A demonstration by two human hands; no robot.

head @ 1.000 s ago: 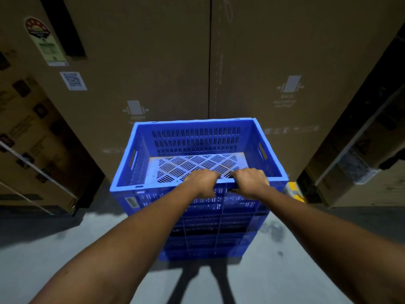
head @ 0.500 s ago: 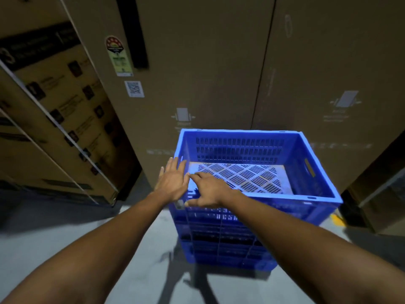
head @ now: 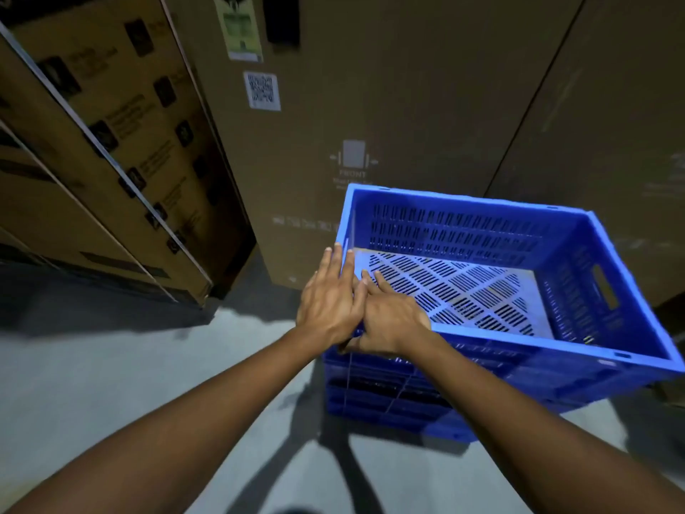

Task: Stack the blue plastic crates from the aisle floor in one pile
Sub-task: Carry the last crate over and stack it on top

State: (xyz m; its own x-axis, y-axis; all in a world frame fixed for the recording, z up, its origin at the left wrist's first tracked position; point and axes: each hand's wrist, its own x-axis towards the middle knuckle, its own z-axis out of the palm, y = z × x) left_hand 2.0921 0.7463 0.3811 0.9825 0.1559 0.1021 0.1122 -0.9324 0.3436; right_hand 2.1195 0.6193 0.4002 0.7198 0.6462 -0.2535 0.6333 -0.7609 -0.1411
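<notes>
L hand & R hand flat, fingers straight, holding nothing, overlapping at near-left corner of top blue crate, prob touching rim. Crate sits on pile just below hands. Stiff, light vented plastic; grab slot handle far right of hands

Dim aisle, wide-angle bending at edges, motion blur, dark shadows underfoot.

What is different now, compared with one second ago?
Both hands let go of the near rim of the top blue slotted plastic crate and moved to its near left corner, where the left hand and the right hand now lie open together. The crate stayed on the pile of blue crates.
</notes>
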